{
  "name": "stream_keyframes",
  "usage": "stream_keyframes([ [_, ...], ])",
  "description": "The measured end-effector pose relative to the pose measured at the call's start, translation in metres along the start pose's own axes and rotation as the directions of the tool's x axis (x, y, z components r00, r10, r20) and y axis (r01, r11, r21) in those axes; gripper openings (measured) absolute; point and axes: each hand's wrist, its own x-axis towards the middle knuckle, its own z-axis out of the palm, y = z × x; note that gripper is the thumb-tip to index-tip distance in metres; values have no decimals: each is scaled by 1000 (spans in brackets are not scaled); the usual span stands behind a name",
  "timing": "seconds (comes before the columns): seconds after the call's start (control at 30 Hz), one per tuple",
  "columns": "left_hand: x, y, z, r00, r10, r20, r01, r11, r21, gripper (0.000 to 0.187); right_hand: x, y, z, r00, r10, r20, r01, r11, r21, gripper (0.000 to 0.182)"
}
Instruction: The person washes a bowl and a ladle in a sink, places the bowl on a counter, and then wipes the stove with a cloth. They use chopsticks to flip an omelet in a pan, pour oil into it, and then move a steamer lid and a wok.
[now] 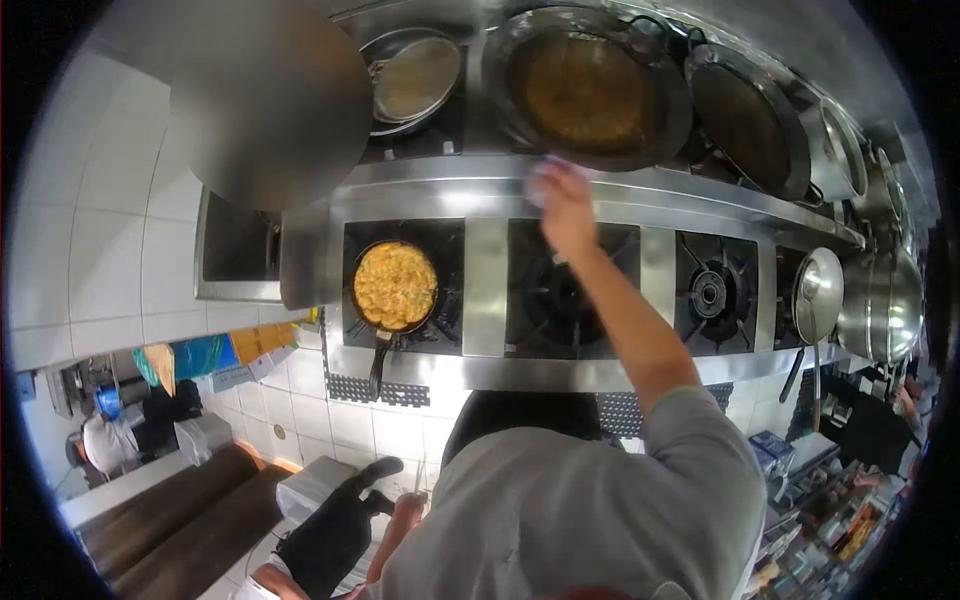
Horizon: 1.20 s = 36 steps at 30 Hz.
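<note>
My right hand [568, 215] reaches forward over the stove, closed on a pinkish-white cloth [541, 184], blurred by motion. That cloth is at the near rim of a large dark pan [590, 95] with brownish liquid in it. Down beside my body, my left hand [408, 510] is closed around a thin metal utensil [419, 475] whose kind I cannot make out. On the front left burner sits a black frying pan [383, 345], its handle pointing toward me. A golden omelette-like round [396, 286] fills it.
Front burners [710, 290] line the steel stove. Behind stand another dark pan [750, 125] and a pan with a strainer [418, 78]. A ladle [818, 295] and a steel pot [885, 300] are at right. Another person [325, 535] is at lower left; a blurred round object [270, 100] hangs upper left.
</note>
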Motion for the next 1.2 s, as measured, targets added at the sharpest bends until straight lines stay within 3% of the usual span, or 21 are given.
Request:
stream_keyframes([
  [0.03,3,1,1,994,-55,96,69,986,-150,66,14,-29,28,998,-60,30,59,998,32,28],
  [0.1,2,2,0,988,-106,114,112,992,-56,67,60,-59,78,991,-101,89,89,987,135,31],
  [0.17,-5,10,-20,961,-236,147,242,970,-27,61,109,-64,115,966,76,248,-88,995,41,35],
  [0.2,-13,13,-31,827,-498,262,557,654,-513,56,102,-73,121,961,79,265,-96,994,50,35],
  [0.23,-17,5,-35,637,-603,481,638,62,-768,51,99,-73,121,988,35,152,-46,997,69,33],
  [0.27,-23,-1,-38,643,-596,482,638,69,-767,51,99,-69,116,999,-13,32,10,997,72,31],
  [0.37,-31,-32,0,728,-623,284,534,256,-806,36,39,-53,50,967,-226,114,227,974,2,26],
  [0.43,-44,-46,12,947,-270,-175,207,928,-310,30,0,-27,-2,989,-86,122,94,993,-66,28],
  [0.47,-41,-51,14,956,-293,-33,267,907,-326,29,-12,-28,-31,997,58,58,-42,970,-239,30],
  [0.5,-32,-59,25,960,-279,-32,251,903,-349,29,-24,-28,-51,954,297,-26,-297,939,-176,31],
  [0.57,-13,-70,52,783,-526,331,537,305,-786,29,-57,21,-45,892,411,-188,-437,891,-127,34],
  [0.63,1,-81,73,849,-469,245,372,199,-907,29,-71,44,-28,747,643,-166,-644,641,-417,36],
  [0.7,17,-91,94,903,-429,33,269,502,-822,37,-54,14,19,803,596,-6,-518,693,-501,36],
  [0.77,20,-59,18,630,-616,472,482,-166,-860,38,-20,-55,69,777,519,357,-280,792,-543,35],
  [0.83,27,-53,9,570,-632,525,430,-315,-846,37,16,-145,129,814,311,491,-189,941,-282,32],
  [0.9,29,-57,55,609,-655,447,306,-326,-894,39,25,-187,226,922,118,368,-122,992,-10,34],
  [0.97,24,-51,82,710,-661,243,290,-40,-956,40,84,-263,262,736,199,647,-281,960,24,25],
  [1.0,12,-30,45,607,-649,459,314,-335,-888,44,103,-278,298,750,105,653,-200,977,72,23],
  [1.07,-7,-10,60,580,-631,515,321,-404,-857,44,94,-302,326,741,7,672,-125,984,128,21],
  [1.13,-20,6,72,550,-642,534,285,-456,-843,45,80,-334,324,646,-319,693,256,946,197,20],
  [1.2,-22,21,83,530,-618,581,304,-502,-810,41,40,-378,288,555,-385,737,356,911,209,20],
])
